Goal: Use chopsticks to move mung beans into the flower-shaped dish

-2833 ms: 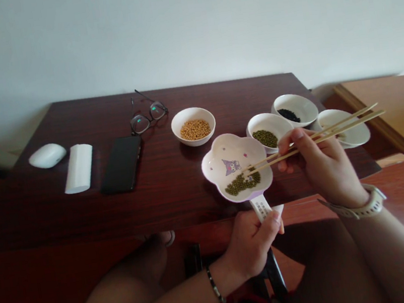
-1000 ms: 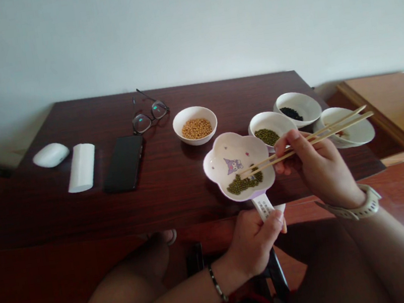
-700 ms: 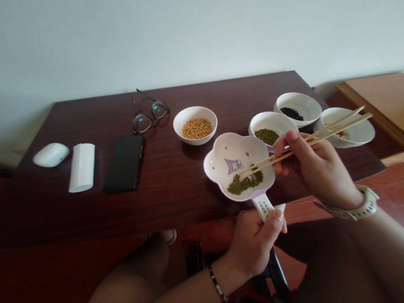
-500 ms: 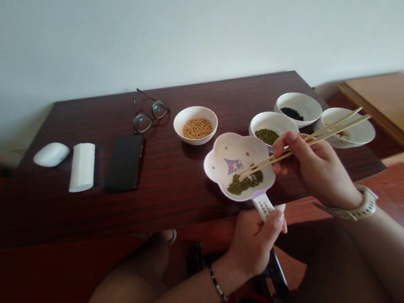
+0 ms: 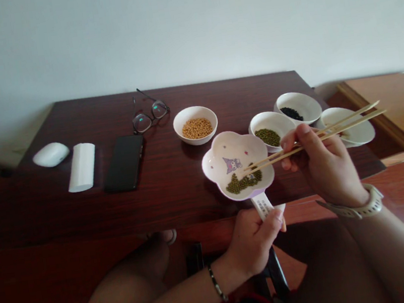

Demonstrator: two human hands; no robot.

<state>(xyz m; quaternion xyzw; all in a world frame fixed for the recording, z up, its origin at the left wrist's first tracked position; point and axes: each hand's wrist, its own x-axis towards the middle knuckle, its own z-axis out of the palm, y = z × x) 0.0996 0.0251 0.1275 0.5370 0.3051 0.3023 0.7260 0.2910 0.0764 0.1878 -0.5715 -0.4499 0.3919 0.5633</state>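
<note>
My left hand [image 5: 254, 239] is closed round the handle of a white flower-shaped dish [image 5: 225, 155] that rests at the table's near edge. A cartoon figure is printed in the dish, and a small heap of green beans [image 5: 243, 183] lies in its near side. My right hand [image 5: 322, 164], with a pale watch on the wrist, grips a pair of wooden chopsticks [image 5: 348, 121]. Their tips hover just above the green beans at the dish's right side. I cannot make out whether a bean is pinched between the tips.
On the dark wooden table [image 5: 120, 208] stand a bowl of yellow beans [image 5: 195, 125], a bowl of green beans [image 5: 271, 126], a bowl of black beans [image 5: 297, 106] and a further white bowl [image 5: 357, 132]. Glasses [image 5: 147, 114], a black phone [image 5: 124, 163], a white case [image 5: 81, 167] and a white mouse [image 5: 51, 154] lie at left.
My right hand has drawn back to the right and lifted a little, pulling the chopstick tips from the dish's middle toward its right side. My left hand keeps hold of the handle.
</note>
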